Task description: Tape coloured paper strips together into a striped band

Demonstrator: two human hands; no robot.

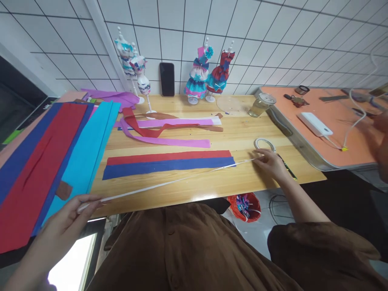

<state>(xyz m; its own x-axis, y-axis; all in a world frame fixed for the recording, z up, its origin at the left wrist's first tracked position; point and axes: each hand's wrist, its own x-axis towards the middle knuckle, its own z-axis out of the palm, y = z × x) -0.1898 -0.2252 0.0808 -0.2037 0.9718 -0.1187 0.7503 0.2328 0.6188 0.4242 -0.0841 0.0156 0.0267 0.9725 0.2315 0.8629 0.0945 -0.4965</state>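
A long thin white strip [157, 185] is stretched taut between my two hands, slanting over the wooden table's front part. My left hand [71, 216] pinches its lower end near the table's left front edge. My right hand [270, 162] pinches the other end, just in front of a roll of white tape [264, 139]. Behind the strip lie a red cloth band [169, 157] and a blue cloth band [169, 165], side by side, the strip crossing over the blue one's right end. A yellow and black cutter [288, 167] lies beside my right hand.
Stacked red [45, 161] and turquoise cloth [87, 149] cover the left side. Pink and red ribbons [169, 141] lie farther back. Along the wall stand small dressed mannequins [197, 76], a phone [167, 79] and a lidded cup [261, 106]. Another person's hand [380, 133] is at far right.
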